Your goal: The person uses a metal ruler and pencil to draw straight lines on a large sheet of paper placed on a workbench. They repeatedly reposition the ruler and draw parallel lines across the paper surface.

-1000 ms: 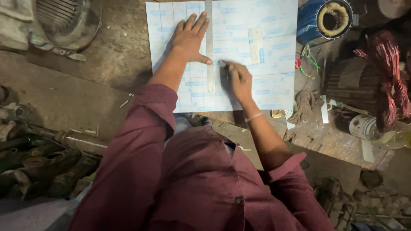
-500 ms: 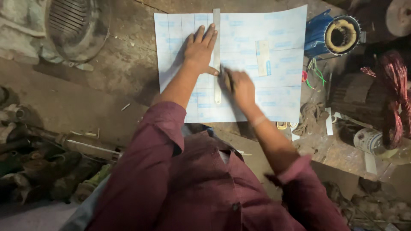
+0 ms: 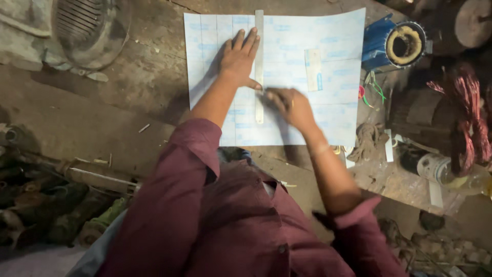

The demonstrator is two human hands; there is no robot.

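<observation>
Fingers of the left hand (image 3: 238, 59) lie spread flat, pinning a metal ruler (image 3: 259, 66) on the pale blue sheet (image 3: 333, 102); right hand (image 3: 289, 105) fingers are bunched at the ruler's edge, just below the left thumb — whatever they pinch is blurred. Faint lines already cross the sheet left of the fingers; the part to their right looks mostly unmarked — likely early work.

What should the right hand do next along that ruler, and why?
Probably draw the right hand down the ruler toward its near end. The left hand lies flat, pinning the ruler on the pale sheet, and the right hand sits partway along its edge; its tool is blurred.
</observation>
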